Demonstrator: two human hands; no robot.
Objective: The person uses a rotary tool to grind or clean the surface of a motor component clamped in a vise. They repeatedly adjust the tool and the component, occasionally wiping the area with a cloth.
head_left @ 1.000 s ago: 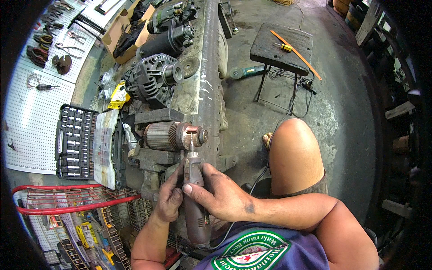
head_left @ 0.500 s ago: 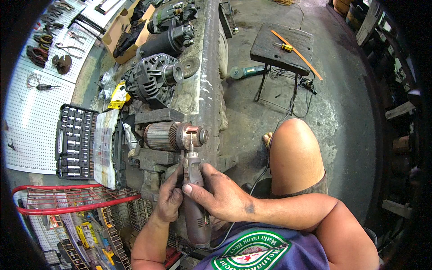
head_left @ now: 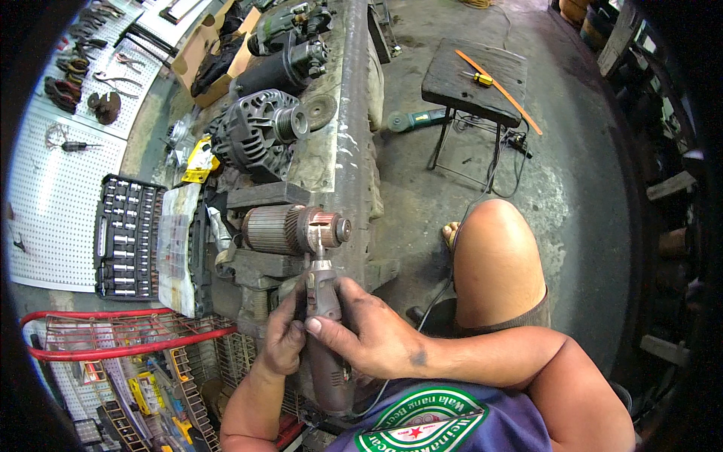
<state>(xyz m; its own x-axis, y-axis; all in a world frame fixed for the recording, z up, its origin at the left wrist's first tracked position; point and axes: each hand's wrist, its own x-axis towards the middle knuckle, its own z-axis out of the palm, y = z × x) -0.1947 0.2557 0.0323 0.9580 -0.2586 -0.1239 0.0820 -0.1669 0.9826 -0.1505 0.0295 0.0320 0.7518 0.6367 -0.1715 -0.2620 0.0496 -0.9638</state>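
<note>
The left hand (head_left: 285, 335) and right hand (head_left: 373, 330) grip the rotary tool (head_left: 329, 377), dark and grimy, its slim bit (head_left: 319, 247) pointing far. Just beyond them lies the armature (head_left: 297, 229), ridged grey, coppery toward the right. The tool's collar (head_left: 321, 265) and right thumb (head_left: 325, 335) sit slightly nearer than half a second ago.

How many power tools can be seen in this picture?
2: the rotary tool in the left hand and right hand, and the green angle grinder on the floor by the stool. Others may be hidden.
</note>
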